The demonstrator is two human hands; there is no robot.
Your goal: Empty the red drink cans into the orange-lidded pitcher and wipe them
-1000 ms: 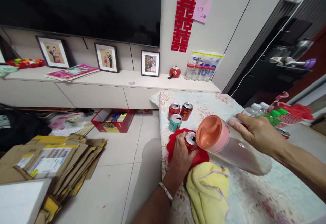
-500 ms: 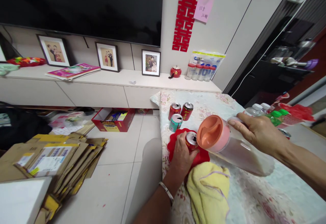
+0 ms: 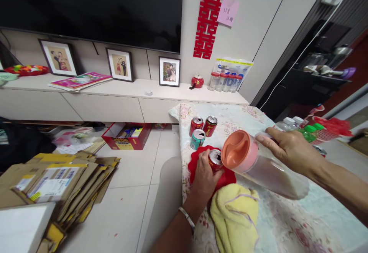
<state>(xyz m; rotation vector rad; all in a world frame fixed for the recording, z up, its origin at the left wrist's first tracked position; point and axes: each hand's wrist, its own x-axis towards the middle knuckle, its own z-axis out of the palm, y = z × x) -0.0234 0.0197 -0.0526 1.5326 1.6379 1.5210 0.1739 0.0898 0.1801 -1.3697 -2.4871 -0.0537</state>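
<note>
A: Surroundings, biggest first?

B: Low white cabinet [image 3: 106,105] along the wall, black TV [image 3: 92,11] above. Then the table [image 3: 230,109] under floral cloth. Flattened cardboard [image 3: 54,180] stacked on the floor to its left; red box [image 3: 126,143] on the floor near the cabinet.

A: Close in?

B: Yellow towel [image 3: 235,214] bunched against the near side of the red mat [image 3: 195,163]. Green-capped bottles [image 3: 310,132] past the right hand [image 3: 293,147]. Two red cans [image 3: 211,126] and one teal can [image 3: 198,139] grouped just past the mat. Tightest spots: towel on the near side, teal can on the far side.

A: Grips?

B: Right: wrapped on the handle of the clear pitcher [image 3: 273,172], thumb on top, fingers mostly hidden. Pitcher tipped well over, lid [image 3: 240,151] toward the left.

A: Left?

B: Left hand [image 3: 204,176] curled round the held can [image 3: 215,159], fingers one side, thumb nearer. Can's over the mat, top right by the lid. Touching or not: can't tell. Flow: can't tell either.
</note>
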